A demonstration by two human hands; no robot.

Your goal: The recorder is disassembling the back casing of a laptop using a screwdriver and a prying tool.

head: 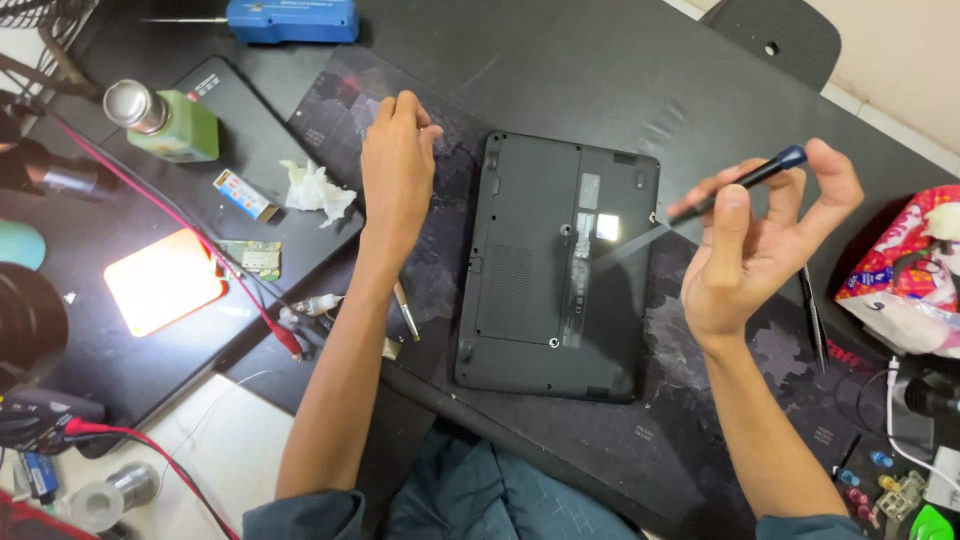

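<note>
Dark table [560, 60] w/ a black work mat [690, 400] on it, worn and scuffed pale in patches. Pale floor shows at the top right corner and lower left.

Between the two hands lies a small black laptop [555, 265], underside up, flat on the mat. Matte plastic, large cover panel w/ vent slots, a few screws visible, light stickers near the middle, a glare spot beside them.

Left hand [397, 165] rests just left of the laptop, near its upper left corner, fingers loosely curled, tips down on the mat, holding nothing that can be seen. Right hand [755, 250] is raised just right of the laptop's upper right corner, pinching a slim dark screwdriver [740, 183] w/ blue cap btwn thumb and fingers; shaft slants down-left toward the laptop edge, tip blurred.

Left of the left hand: crumpled white tissue [315, 190], green bottle [165, 122] w/ metal cap, glowing orange-lit pad [162, 280], red wire [180, 230]. Below the left wrist a thin tool [405, 310] lies on the mat. Just right of the right wrist: tweezers [812, 315]; further right a pink-white plastic bag [915, 275].
</note>
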